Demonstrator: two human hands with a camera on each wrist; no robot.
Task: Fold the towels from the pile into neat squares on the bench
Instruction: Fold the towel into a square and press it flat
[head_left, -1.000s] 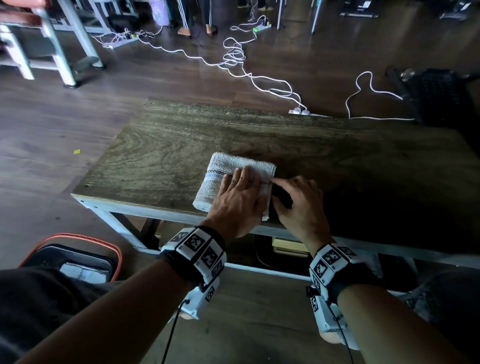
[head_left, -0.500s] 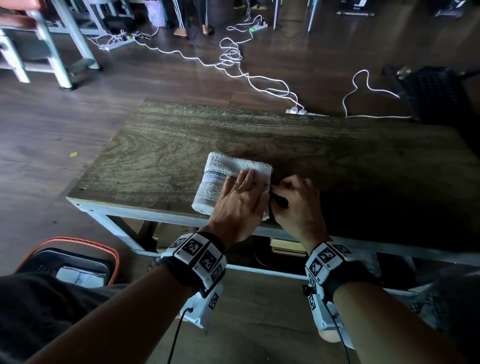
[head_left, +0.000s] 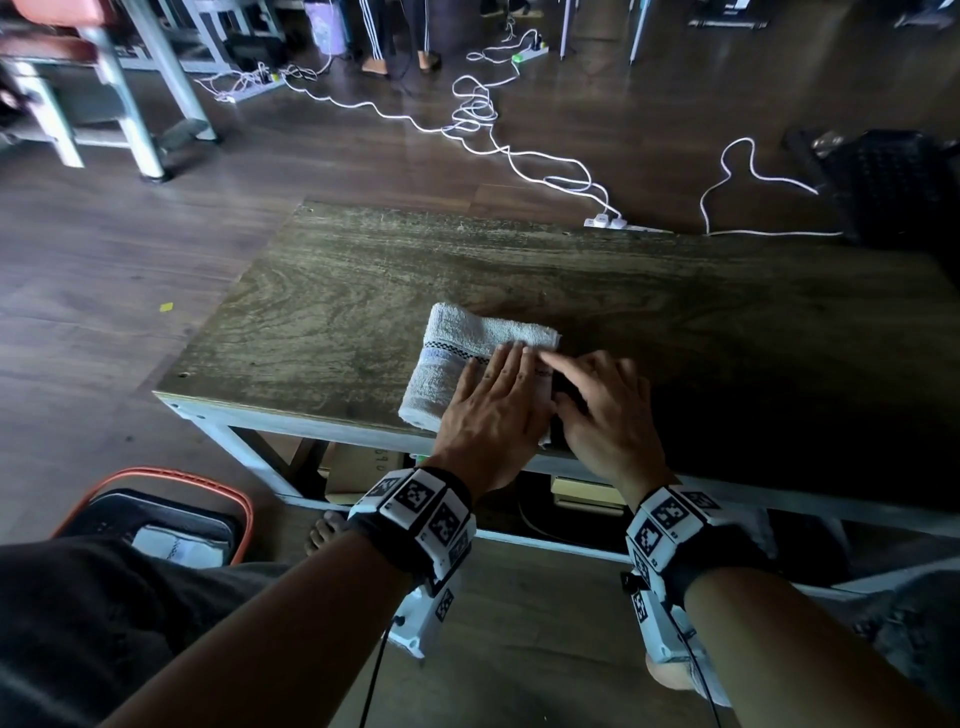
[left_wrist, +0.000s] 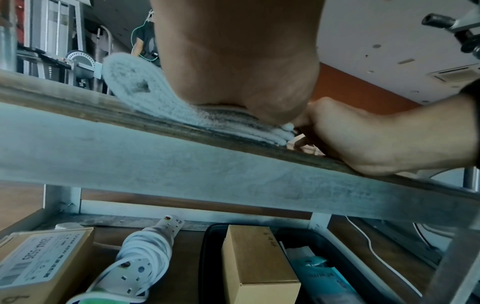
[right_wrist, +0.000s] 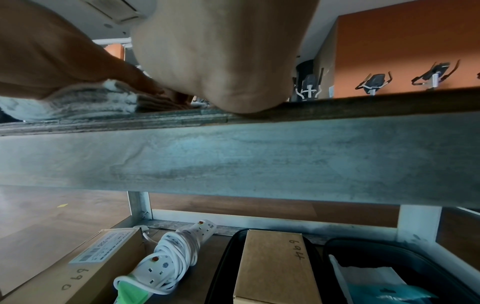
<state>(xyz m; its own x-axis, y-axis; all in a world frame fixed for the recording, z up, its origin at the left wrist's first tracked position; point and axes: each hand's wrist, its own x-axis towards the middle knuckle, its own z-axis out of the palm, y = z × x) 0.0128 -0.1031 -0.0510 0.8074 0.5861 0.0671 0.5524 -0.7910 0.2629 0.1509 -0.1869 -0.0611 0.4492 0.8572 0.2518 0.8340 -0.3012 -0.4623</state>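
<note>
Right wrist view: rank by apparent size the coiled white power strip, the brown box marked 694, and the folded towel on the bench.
1. brown box marked 694
2. coiled white power strip, somewhat smaller
3. folded towel, smallest, but partly hidden by the left hand and farther away, so its true size is unsure.

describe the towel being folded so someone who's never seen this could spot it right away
Find the long wooden bench in the middle of the dark floor and go to its near edge. The towel lies there folded under the flat left hand, with the right hand at its right edge. It is the only pale cloth on the benchtop, with a thin dark checked stripe across it.
</note>
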